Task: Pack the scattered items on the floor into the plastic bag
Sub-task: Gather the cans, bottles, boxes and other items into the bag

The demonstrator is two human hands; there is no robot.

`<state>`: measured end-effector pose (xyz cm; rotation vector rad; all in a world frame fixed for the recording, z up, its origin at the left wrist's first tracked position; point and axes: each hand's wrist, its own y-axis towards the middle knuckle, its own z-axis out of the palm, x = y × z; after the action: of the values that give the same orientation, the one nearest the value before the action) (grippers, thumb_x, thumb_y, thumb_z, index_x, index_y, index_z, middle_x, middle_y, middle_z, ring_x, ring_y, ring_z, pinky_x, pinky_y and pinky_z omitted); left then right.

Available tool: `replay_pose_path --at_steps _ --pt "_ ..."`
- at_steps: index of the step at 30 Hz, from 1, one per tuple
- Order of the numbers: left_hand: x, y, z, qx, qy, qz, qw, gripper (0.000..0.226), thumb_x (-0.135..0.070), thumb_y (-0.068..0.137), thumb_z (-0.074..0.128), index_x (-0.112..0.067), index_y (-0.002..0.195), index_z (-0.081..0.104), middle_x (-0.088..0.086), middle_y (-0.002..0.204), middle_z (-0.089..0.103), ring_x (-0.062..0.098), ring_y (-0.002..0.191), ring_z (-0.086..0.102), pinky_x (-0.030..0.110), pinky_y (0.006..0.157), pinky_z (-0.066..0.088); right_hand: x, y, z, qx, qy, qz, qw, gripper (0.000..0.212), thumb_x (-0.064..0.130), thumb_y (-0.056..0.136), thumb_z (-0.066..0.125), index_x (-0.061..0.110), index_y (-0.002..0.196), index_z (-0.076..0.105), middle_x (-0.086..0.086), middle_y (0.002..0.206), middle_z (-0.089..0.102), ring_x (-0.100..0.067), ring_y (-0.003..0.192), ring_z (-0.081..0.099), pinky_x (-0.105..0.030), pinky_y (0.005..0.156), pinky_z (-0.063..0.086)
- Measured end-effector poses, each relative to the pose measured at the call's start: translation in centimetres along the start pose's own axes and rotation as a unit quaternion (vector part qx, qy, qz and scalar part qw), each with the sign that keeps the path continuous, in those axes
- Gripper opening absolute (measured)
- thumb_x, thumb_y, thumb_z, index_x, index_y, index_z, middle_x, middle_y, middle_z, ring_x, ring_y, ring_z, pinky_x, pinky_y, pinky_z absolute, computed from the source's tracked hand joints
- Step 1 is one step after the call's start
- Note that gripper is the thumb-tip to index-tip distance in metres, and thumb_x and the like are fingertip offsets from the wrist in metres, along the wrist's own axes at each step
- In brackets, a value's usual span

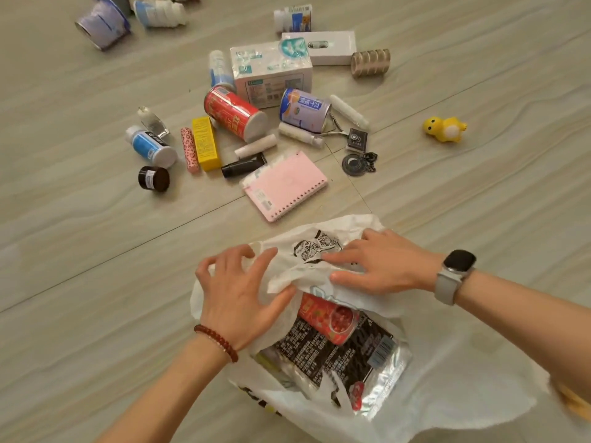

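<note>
Thin crinkled plastic bag (323, 251), glossy foil packet (380, 356), smooth wood-grain floor (96, 235)
</note>
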<state>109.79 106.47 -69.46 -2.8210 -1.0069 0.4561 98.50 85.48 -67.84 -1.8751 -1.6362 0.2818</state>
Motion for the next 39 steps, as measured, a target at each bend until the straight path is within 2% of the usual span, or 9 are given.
replay_pose_path --at_steps 3,6,10,14,17,20,26,33,39 --pt "0.4 1.5 -2.3 -0.051 -0.026 0.043 0.997 0.080 -0.087 0.066 0.017 -0.036 0.116 0.053 0.003 0.105 0.048 0.021 0.112 0.035 0.037 0.095 0.018 -1.2 0.5 -3.0 -0.165 0.121 0.039 0.978 0.068 0.074 0.073 0.020 0.035 0.112 0.061 0.002 0.105 0.052 -0.016 0.100 0.045 -0.034 0.084 0.036" --pt "0.7 4.8 -5.6 -0.041 -0.150 0.041 0.987 0.084 -0.092 0.058 0.019 -0.032 0.096 0.064 -0.003 0.093 0.045 0.014 0.095 0.038 0.031 0.082 0.027 -3.7 2.6 -5.0 -0.283 0.203 0.083 0.934 0.053 0.058 0.080 0.033 0.023 0.105 0.064 0.001 0.099 0.054 -0.019 0.098 0.046 -0.035 0.087 0.039" --pt "1.1 13.1 -5.5 -0.095 -0.117 -0.030 0.988 0.052 -0.058 0.079 0.053 -0.019 0.114 0.059 0.010 0.108 0.049 0.027 0.104 0.047 0.033 0.086 0.038 -8.7 8.8 -4.7 -0.255 0.208 0.209 0.921 0.044 0.028 0.089 0.048 0.016 0.131 0.044 -0.014 0.132 0.046 -0.033 0.122 0.039 -0.041 0.102 0.034" --pt "1.2 17.3 -0.3 0.131 0.001 -0.054 0.990 0.097 -0.068 0.073 0.051 -0.024 0.146 0.005 0.009 0.155 0.004 0.029 0.143 0.001 0.049 0.116 0.016 -10.2 11.5 -3.1 -0.222 0.255 0.290 0.895 0.071 0.034 0.084 0.055 0.017 0.143 0.020 -0.011 0.151 0.021 -0.033 0.134 0.026 -0.046 0.108 0.030" --pt "0.5 18.3 3.1 0.158 0.076 -0.036 0.984 0.114 -0.082 0.062 0.045 -0.026 0.144 -0.009 0.008 0.155 -0.015 0.031 0.141 -0.019 0.053 0.116 -0.002 -10.1 13.1 -2.5 -0.179 0.174 0.309 0.918 0.086 0.050 0.081 0.053 0.030 0.145 -0.002 0.001 0.157 -0.002 -0.028 0.139 0.015 -0.049 0.105 0.026" --pt "-0.1 17.7 4.2 0.094 0.093 -0.014 0.991 0.110 -0.081 0.066 0.040 -0.022 0.145 -0.008 0.012 0.156 -0.011 0.028 0.143 -0.013 0.048 0.117 -0.006 -10.4 13.8 -2.5 -0.190 0.144 0.316 0.918 0.085 0.056 0.079 0.055 0.035 0.144 0.004 0.001 0.156 0.005 -0.029 0.136 0.017 -0.049 0.103 0.025" --pt "-1.0 17.7 3.1 0.121 0.091 0.036 0.988 0.091 -0.058 0.079 0.049 -0.011 0.143 0.005 0.022 0.152 0.007 0.034 0.141 0.009 0.045 0.116 0.014 -9.6 13.8 -2.4 -0.258 0.133 0.297 0.910 0.042 0.023 0.087 0.052 0.019 0.127 0.039 -0.009 0.136 0.035 -0.033 0.120 0.034 -0.046 0.090 0.036" --pt "-1.6 16.9 -1.1 -0.001 0.064 0.058 0.996 0.036 -0.024 0.093 0.037 -0.012 0.128 0.040 0.012 0.122 0.058 0.034 0.098 0.060 0.038 0.073 0.045 -8.4 11.0 -1.4 -0.247 0.072 0.274 0.927 0.031 0.010 0.087 0.041 0.010 0.117 0.040 -0.014 0.120 0.044 -0.037 0.104 0.045 -0.042 0.072 0.041" --pt "-1.4 14.7 -4.0 -0.115 -0.058 0.010 0.992 0.026 -0.019 0.094 0.039 -0.005 0.114 0.049 0.023 0.094 0.067 0.041 0.084 0.062 0.044 0.069 0.046 -7.8 7.8 -2.7 -0.310 0.268 0.299 0.862 0.027 0.011 0.093 0.038 0.004 0.118 0.039 -0.023 0.112 0.059 -0.040 0.097 0.055 -0.037 0.070 0.039"
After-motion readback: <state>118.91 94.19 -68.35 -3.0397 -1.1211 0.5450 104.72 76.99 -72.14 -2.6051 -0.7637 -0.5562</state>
